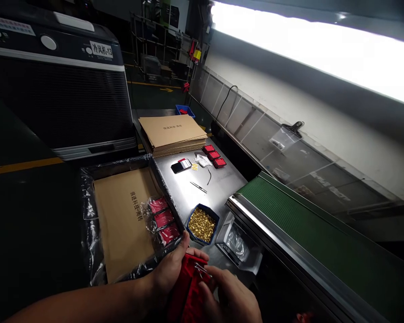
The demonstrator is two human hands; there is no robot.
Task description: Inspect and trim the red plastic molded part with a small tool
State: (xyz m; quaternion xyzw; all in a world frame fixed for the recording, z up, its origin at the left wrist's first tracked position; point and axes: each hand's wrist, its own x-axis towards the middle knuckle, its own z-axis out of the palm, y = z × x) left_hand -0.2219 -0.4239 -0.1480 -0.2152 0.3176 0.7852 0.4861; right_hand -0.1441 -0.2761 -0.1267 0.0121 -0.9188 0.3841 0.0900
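My left hand (pixel 170 269) is closed around a folded red fabric piece (pixel 188 282) at the bottom middle, its thumb lying along the upper edge. My right hand (pixel 234 294) is at the fabric's right side, with bent fingers closing on a small silver metal piece (pixel 199 268) against the red cloth. Its exact kind is too small to tell. Just beyond the hands stands a blue bin (pixel 216 224) full of small gold-coloured metal parts (pixel 202 223). Left of it, several plastic-wrapped red packs (pixel 163 219) lie on brown card in a black, film-lined tray (pixel 90 233).
A green conveyor belt (pixel 289 224) runs along the right. On the metal table (pixel 178 190) are tweezers (pixel 198 187), a phone (pixel 181 166), red stacks (pixel 214 155) and a cardboard pile (pixel 173 130). A white bin with clear bags (pixel 237 244) stands beside the belt. A large cooler (pixel 60 98) stands left.
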